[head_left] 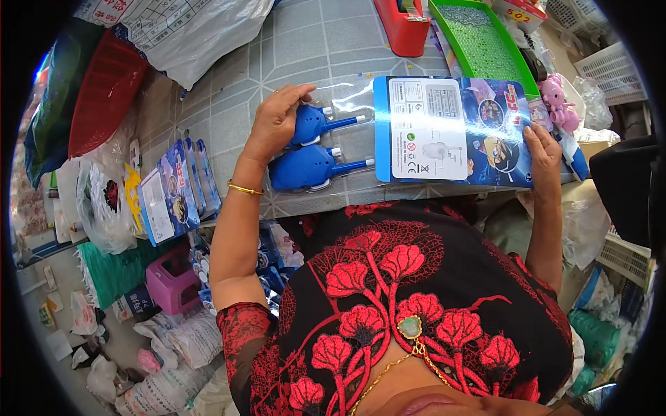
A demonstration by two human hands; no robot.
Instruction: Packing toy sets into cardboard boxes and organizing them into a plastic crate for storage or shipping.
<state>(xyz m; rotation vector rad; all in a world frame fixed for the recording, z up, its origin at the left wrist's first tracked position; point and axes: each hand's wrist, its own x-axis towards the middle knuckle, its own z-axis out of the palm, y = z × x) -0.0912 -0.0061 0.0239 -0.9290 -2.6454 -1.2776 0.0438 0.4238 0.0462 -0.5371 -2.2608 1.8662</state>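
Observation:
Two blue toy walkie-talkies [302,169] lie side by side on the table, their antennas pointing right and clear plastic film around them. My left hand [277,119] is closed over the left end of the farther walkie-talkie [312,125], and its thumb is hidden. To the right of the antennas lies a shiny blue printed packaging card [451,132] with a white panel, back side up. My right hand [544,149] grips this card by its right edge, fingers on top.
A green tray [479,41] of small beads and a red tape dispenser [406,28] stand at the back. More packaged blue cards [170,191] sit at the left table edge, near a red basin [104,97]. A purple stool [173,281] and sacks stand below.

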